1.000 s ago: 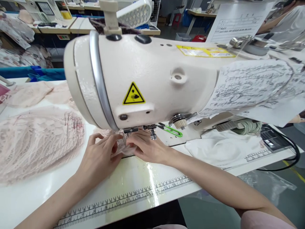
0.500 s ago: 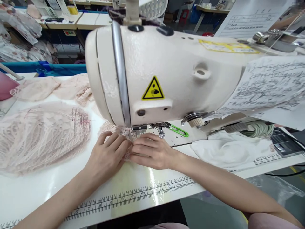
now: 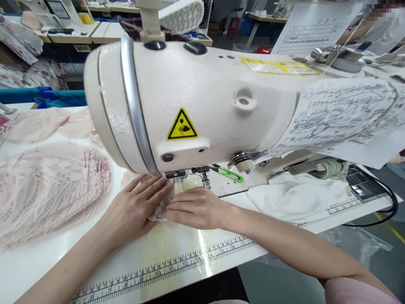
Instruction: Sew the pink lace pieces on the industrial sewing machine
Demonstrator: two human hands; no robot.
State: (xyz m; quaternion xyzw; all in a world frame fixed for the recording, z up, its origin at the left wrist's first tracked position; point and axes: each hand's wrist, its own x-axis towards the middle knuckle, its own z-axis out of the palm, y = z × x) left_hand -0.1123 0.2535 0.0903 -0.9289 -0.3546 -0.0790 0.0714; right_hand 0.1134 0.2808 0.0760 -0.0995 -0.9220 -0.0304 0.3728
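Hands meet low in the middle of the frame, right under the big white sewing machine. We see the left hand lying flat, fingers stretched out and close together, pointing to the right. It presses down on a small piece of pink lace. The right hand comes in from the lower right, also flat, and its fingertips touch the same lace from the other side. Neither hand pinches the lace; both push it onto the white table.

The small lace piece lies between the two hands, with most of it hidden under the fingers. Its far end reaches up to the metal foot of the machine, just above the fingertips.

We see a bigger heap of pink lace at the left of the frame, well apart from the hands. A ruler strip runs along the near edge of the table, below the arms. A green clip sits on the machine bed just right of the needle part. White cloth lies at the right, and a drawn paper sheet hangs over the machine arm in the upper right.
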